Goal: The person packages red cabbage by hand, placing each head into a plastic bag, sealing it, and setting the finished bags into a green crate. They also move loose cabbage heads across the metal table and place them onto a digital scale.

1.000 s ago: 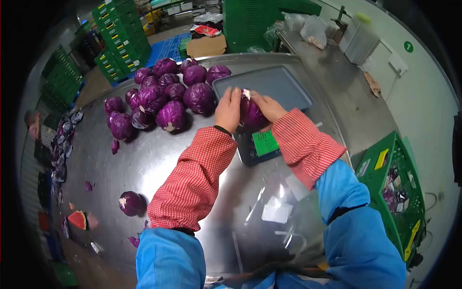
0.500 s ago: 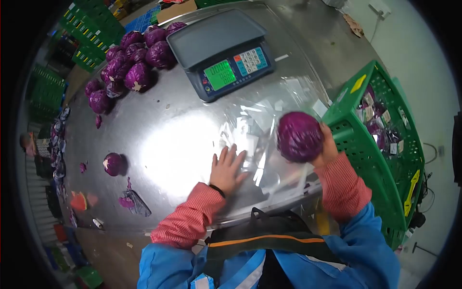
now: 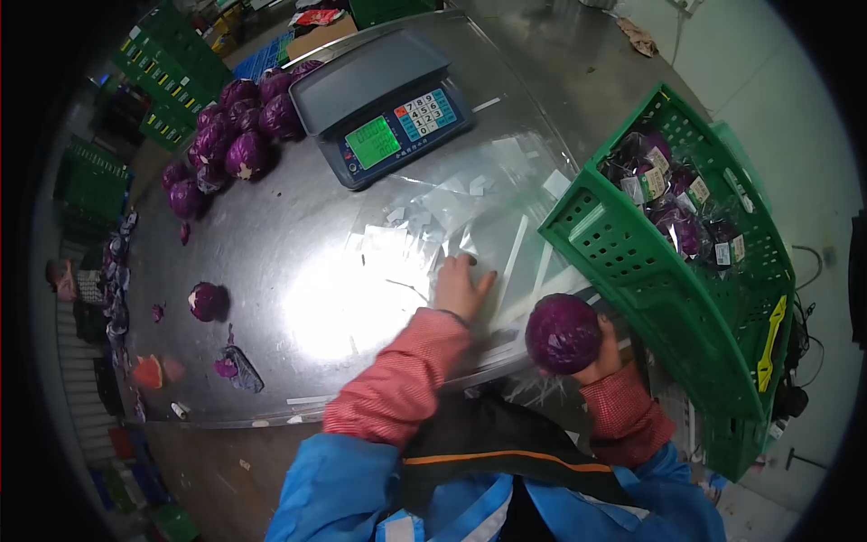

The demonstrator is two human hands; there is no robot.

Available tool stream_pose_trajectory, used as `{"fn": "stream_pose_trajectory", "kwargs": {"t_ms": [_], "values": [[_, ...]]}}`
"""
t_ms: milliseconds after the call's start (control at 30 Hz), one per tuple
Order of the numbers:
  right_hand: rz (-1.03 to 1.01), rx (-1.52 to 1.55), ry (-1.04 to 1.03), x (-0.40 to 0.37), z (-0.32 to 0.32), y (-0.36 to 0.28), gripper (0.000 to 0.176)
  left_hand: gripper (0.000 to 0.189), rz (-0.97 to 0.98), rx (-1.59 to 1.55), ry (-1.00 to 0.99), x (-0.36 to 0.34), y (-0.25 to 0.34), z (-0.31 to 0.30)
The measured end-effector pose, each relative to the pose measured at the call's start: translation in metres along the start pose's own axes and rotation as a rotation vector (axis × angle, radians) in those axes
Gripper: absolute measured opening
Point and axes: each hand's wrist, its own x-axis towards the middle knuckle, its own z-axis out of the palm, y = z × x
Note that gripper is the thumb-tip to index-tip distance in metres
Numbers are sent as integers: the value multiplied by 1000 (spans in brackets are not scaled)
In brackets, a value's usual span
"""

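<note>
A purple cabbage (image 3: 562, 332) rests in my right hand (image 3: 607, 354), which is wrapped around its right side and underside near the table's front edge. My left hand (image 3: 461, 285) lies over clear plastic bags (image 3: 433, 200) spread on the metal table, its fingers apart and slightly bent. Small white labels or paper pieces (image 3: 477, 187) are scattered among the bags. Beyond them stands a digital scale (image 3: 374, 107) with a lit green display and a bare pan.
Several purple cabbages (image 3: 246, 155) are heaped left of the scale; one small cabbage (image 3: 208, 302) sits apart. At right, a green crate (image 3: 632, 262) holds bagged, labelled cabbages (image 3: 673, 194). Trimmed leaves (image 3: 239, 369) lie on the metal table (image 3: 271, 230).
My right hand has brought the cabbage down toward the front edge. My left hand has shifted right and slightly up over the bags. The camera view has turned a little.
</note>
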Motion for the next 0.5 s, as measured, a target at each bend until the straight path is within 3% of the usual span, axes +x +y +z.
{"fn": "stream_pose_trajectory", "kwargs": {"t_ms": [100, 233, 333, 433, 500], "values": [[-24, -29, 5, 0, 4, -3, 62, 27, -41, 154, -14, -3, 3, 16], [-75, -83, 50, 5, -2, 0, 59, 22, -6, 53, 85, -7, -8, 26], [-61, -138, 37, 20, 8, -1, 56, 19, -106, -58, 2, -5, -12, 23], [-21, -296, 46, 44, 40, -3, 55, 16, -271, -622, -117, -3, -22, 17], [53, -457, 85, 65, 55, -4, 61, 14, -274, -819, -148, -11, -23, -5]]}}
